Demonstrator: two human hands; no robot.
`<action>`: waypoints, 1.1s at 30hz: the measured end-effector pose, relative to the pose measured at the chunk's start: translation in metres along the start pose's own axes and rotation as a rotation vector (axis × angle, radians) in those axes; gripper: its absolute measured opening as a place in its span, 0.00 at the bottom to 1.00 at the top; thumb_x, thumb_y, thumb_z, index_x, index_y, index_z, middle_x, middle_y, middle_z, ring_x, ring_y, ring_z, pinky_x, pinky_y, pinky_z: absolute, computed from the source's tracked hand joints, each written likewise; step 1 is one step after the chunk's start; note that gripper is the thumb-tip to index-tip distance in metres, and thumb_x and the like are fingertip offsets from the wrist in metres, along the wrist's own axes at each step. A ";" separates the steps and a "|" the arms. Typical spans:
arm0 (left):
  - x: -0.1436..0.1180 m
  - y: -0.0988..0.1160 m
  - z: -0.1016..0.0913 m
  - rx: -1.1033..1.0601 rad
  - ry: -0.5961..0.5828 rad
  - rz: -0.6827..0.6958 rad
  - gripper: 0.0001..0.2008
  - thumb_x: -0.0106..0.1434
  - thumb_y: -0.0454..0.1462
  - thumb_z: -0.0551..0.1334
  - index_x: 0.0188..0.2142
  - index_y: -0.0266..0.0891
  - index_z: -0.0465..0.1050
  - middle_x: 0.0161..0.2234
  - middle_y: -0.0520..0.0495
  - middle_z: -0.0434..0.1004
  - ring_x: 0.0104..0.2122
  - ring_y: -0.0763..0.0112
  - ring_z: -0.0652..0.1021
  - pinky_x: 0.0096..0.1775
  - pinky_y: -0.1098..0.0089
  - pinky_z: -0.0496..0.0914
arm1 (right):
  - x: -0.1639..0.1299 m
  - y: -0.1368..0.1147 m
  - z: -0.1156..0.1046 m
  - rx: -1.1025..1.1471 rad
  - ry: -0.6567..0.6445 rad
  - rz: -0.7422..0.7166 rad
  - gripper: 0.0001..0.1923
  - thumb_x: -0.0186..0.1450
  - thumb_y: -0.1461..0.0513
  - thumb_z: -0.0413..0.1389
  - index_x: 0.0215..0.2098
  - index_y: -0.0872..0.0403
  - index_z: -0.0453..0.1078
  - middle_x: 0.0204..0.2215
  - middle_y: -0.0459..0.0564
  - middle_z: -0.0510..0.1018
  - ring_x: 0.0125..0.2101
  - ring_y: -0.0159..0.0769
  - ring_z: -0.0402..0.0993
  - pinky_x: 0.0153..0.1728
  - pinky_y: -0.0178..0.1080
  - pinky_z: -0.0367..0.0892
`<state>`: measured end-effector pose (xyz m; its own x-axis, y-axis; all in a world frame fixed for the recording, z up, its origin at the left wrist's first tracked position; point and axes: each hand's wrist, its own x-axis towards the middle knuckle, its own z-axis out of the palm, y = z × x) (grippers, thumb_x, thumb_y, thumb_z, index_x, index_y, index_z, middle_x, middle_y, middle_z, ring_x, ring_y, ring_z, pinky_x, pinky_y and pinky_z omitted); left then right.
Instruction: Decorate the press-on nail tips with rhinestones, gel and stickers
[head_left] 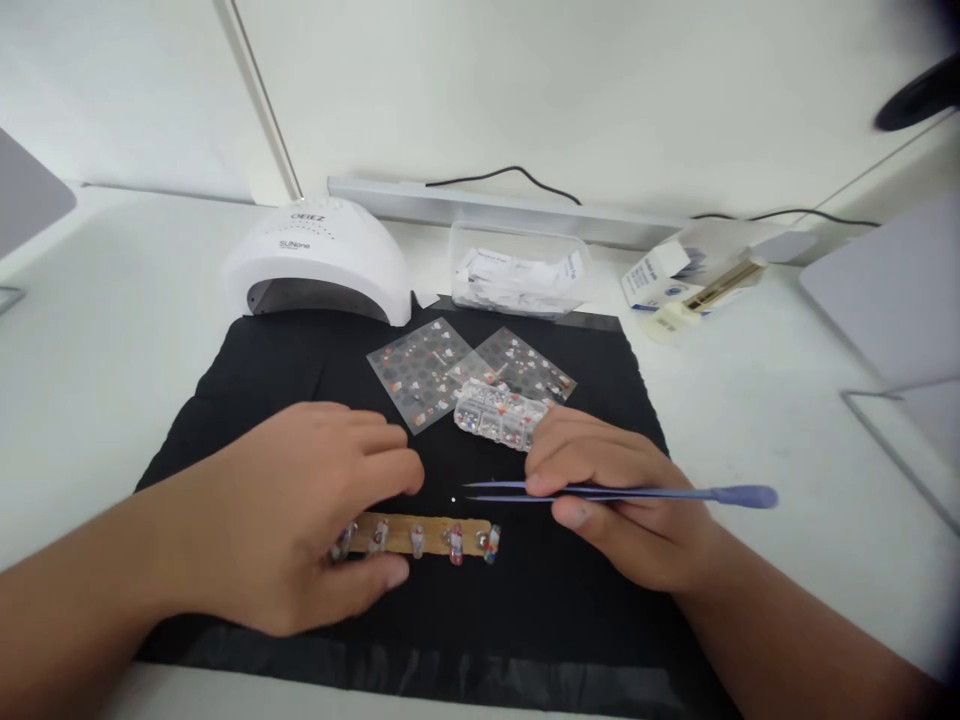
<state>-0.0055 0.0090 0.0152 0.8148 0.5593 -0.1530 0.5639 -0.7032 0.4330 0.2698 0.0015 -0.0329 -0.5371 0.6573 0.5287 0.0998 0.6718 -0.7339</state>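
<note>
A wooden strip (435,535) bearing several decorated nail tips (456,543) lies on the black mat (555,610). My left hand (300,520) curls around its left end, thumb along the near side and fingers on the far side; the palm hides that end. Purple tweezers (675,494) are held between the thumb and fingers of my right hand (615,500). Their tips point left and stand slightly apart. A tiny white dot (453,499) shows just beyond them. Behind my right fingers is a clear compartment case (495,412) of small gems, partly covered by that hand.
Two overlapping sticker sheets (420,375) lie behind the case. A white nail lamp (315,260) stands at the back left. A clear tub (521,275) of packets is at the back middle. At the back right are a small box (656,275) and a holder (675,318) with sticks.
</note>
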 end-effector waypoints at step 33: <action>0.002 0.006 0.024 0.067 -0.117 -0.034 0.06 0.55 0.32 0.63 0.29 0.44 0.67 0.29 0.52 0.73 0.27 0.62 0.73 0.31 0.61 0.60 | -0.001 0.000 0.005 0.014 -0.137 0.088 0.05 0.68 0.65 0.56 0.37 0.57 0.73 0.27 0.49 0.77 0.30 0.34 0.71 0.34 0.41 0.69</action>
<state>0.0027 -0.0049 -0.0038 0.8033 0.5306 -0.2706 0.5956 -0.7147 0.3666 0.2657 -0.0004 -0.0358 -0.6365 0.6597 0.3996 0.1399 0.6083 -0.7813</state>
